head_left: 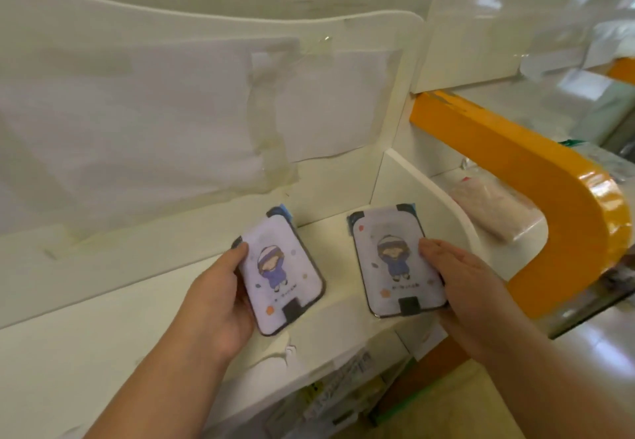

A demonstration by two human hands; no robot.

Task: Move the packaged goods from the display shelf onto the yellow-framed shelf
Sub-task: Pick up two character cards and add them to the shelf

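Both grips hold a packet — left hand (220, 297) on one packet (283, 275), right hand (457, 277) on its twin (395, 260), above the white display shelf (137, 318). Nothing moved yet, I judge — yellow-framed shelf (536, 163) waits right of my right grip.

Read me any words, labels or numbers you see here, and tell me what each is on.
No text here can be read.
Left package: a small line under the cartoon figure, too blurred to read.
Right package: a similar small line under the figure, too blurred.
Items below the white shelf: printed labels, smeared and unreadable.
Taped paper sheets on the back panel: blank as far as shows.
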